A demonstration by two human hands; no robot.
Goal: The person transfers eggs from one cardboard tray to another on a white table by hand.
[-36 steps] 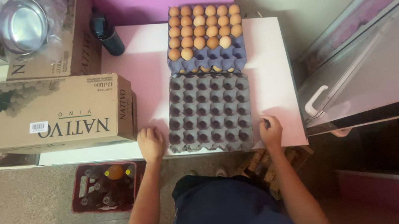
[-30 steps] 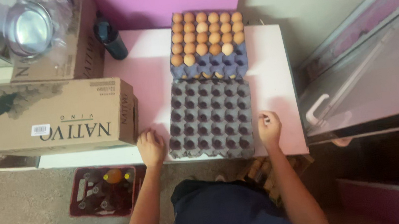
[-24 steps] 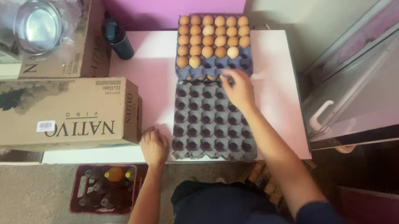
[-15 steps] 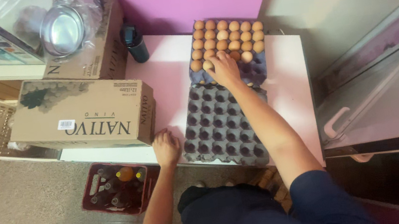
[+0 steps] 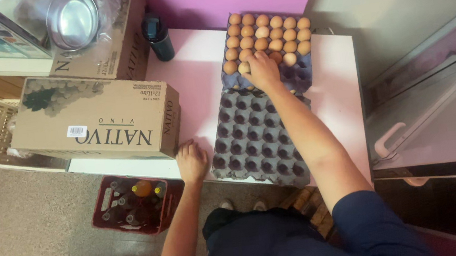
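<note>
One brown egg (image 5: 244, 68) is grasped by the right hand (image 5: 263, 70) in the blue pulp egg tray (image 5: 298, 79); the left hand (image 5: 191, 160) rests flat. The grey pulp tray (image 5: 252, 142) is judged wholly unfilled.

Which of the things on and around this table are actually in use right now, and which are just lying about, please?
In use: right hand on eggs in blue tray; empty grey egg tray; left hand on table edge.

Lying about: cardboard box, dark flask, bottle crate, metal bowl.
</note>
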